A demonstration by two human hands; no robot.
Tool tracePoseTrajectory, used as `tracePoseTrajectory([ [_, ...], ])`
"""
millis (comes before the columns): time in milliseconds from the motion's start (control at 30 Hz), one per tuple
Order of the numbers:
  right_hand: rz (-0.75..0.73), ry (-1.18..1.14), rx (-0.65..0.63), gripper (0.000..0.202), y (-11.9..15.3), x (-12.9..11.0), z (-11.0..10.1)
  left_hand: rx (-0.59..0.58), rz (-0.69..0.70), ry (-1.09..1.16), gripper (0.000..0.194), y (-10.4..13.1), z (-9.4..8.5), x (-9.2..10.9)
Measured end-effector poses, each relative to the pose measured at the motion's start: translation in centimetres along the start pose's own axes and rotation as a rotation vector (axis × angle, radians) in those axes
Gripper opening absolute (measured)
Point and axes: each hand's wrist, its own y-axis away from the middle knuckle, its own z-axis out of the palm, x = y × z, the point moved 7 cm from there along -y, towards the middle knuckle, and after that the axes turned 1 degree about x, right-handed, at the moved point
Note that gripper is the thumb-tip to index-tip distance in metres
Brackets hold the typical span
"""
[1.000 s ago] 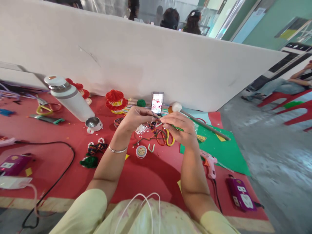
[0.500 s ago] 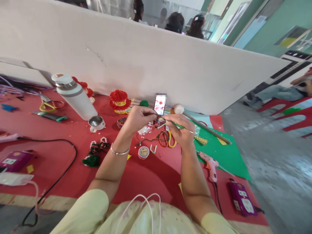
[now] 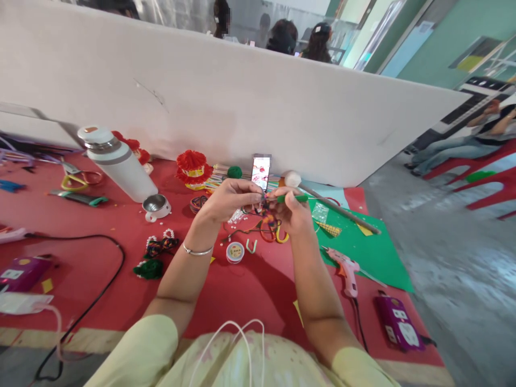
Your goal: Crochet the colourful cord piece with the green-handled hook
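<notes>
My left hand (image 3: 234, 199) is closed in a pinch on a small piece of multicoloured yarn work (image 3: 269, 218), which hangs between my hands. In my right hand (image 3: 297, 215) lies a crochet hook with a green handle (image 3: 299, 199), its tip at the yarn and hidden by my fingers. Just behind my hands a phone (image 3: 260, 171) leans against the white board, its screen lit. Below them are scissors with red and yellow handles (image 3: 281, 234), a dark strand of yarn and a round spool (image 3: 235, 251).
To the left stand a white thermos (image 3: 123, 166) and its metal-lined cup (image 3: 156, 206). Beaded yarn pieces (image 3: 155, 247) lie nearer. At right are a pink glue gun (image 3: 345, 269), green sheet (image 3: 382, 258) and purple power box (image 3: 399, 322). A white board (image 3: 242, 102) walls off the back.
My right hand has turned, so the hook's green handle now points out to the right. The multicoloured yarn piece shows more clearly, hanging below my fingers. The view has shifted slightly.
</notes>
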Motion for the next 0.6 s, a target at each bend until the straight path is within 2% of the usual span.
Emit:
tracePoseTrajectory([
  [67,-0.154,0.132,0.024,0.023,0.2,-1.2,0.1,0.043,0.002,0.023,0.018,-0.1,-0.4,-0.3],
  [133,-0.301,0.228,-0.026,0.018,0.5,-2.5,0.8,0.038,0.004,0.037,0.020,-0.2,-0.3,-0.5],
  [200,-0.379,0.290,-0.074,0.018,0.8,-3.3,1.3,0.024,0.045,-0.007,0.021,-0.2,-0.1,-0.3],
  [233,-0.403,0.326,-0.059,0.020,0.9,-3.5,1.4,0.045,0.095,-0.070,0.021,-0.2,-0.1,0.0],
  [367,-0.380,0.393,0.157,0.019,1.2,-3.2,0.3,0.305,0.320,-0.343,0.014,0.2,-0.7,1.5],
  [400,-0.342,0.363,0.202,0.016,1.2,-2.7,0.0,0.335,0.322,-0.313,0.024,0.2,-0.8,1.4],
  [467,-0.266,0.293,0.265,0.013,1.3,-1.6,-0.5,0.285,0.235,-0.125,0.043,-0.1,-0.4,0.5],
  [533,-0.235,0.259,0.302,0.012,1.4,-0.8,-0.7,0.197,0.118,0.103,0.051,-0.5,0.4,-0.7],
  [600,-0.248,0.263,0.311,0.013,1.6,-0.6,-0.5,0.200,0.074,0.253,0.053,-0.6,0.9,-1.3],
])
